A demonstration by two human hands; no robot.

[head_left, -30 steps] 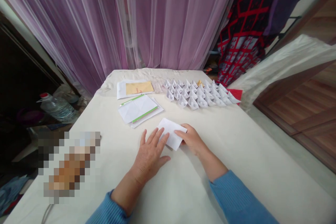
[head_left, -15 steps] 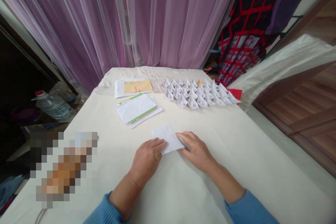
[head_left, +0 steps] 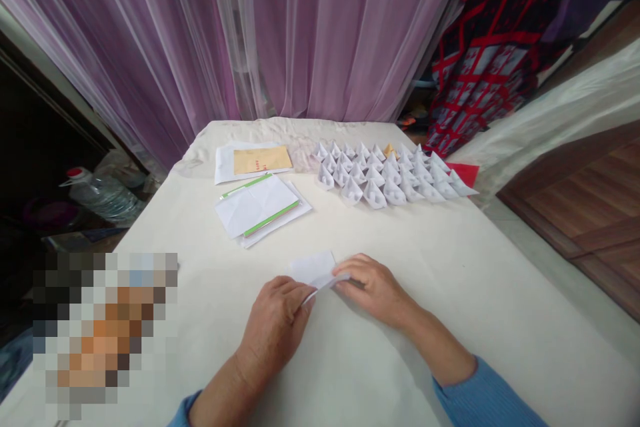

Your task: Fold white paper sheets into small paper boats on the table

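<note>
A small white sheet of paper (head_left: 314, 265) lies on the table between my hands, its near edge lifted and bent upward. My left hand (head_left: 281, 312) pinches the near left part of that edge between thumb and fingers. On the other side, my right hand (head_left: 373, 288) grips the right end of the same edge. The far part of the sheet rests flat. Beyond it, several folded white paper boats (head_left: 374, 193) stand in close rows, with one yellow boat (head_left: 389, 150) at the back.
A stack of white sheets with green strips (head_left: 260, 205) lies left of the boats. Behind it is a brown envelope (head_left: 260, 160) on white paper. Red paper (head_left: 465, 173) shows at the right edge. A pixelated area covers the left side; a water jug (head_left: 103, 197) stands off the table.
The paper's near edge has been raised and bent up from lying flat. My left hand has gone from pressing on the sheet to pinching its edge. The view has shifted slightly.
</note>
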